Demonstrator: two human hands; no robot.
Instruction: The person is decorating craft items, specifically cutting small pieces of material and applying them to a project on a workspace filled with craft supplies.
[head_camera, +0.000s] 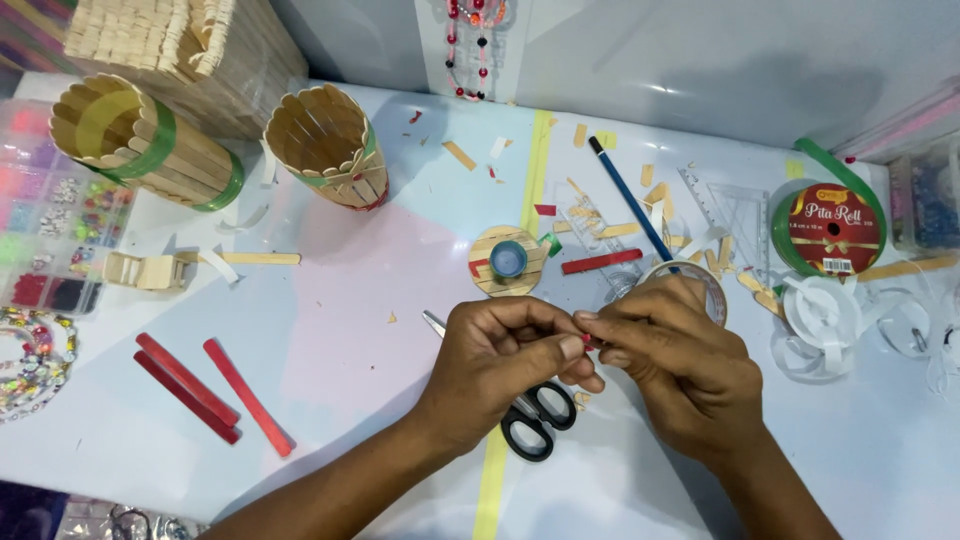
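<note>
Head view. At lower centre of the frame, the left hand (495, 355) and the right hand (675, 365) are brought together, fingertips touching. A small red piece (590, 342) is pinched between the thumbs and forefingers of both hands; only a short stub is exposed, so its long axis and heading cannot be told with certainty, though the visible part lies roughly left to right. Black-handled scissors (535, 420) are seen on the table (380, 300) directly beneath the hands, blades pointing toward the upper left. Three red sticks (215, 393) lie at lower left, their long axes running diagonally from upper left to lower right. A round stick disc with a blue tape roll (508, 260) is placed just above the hands. A blue pencil (630, 200) slants from upper centre down to the right. Two stick cylinders (140, 140) are laid at upper left, and a green ribbon spool (830, 230) is shown at right.
</note>
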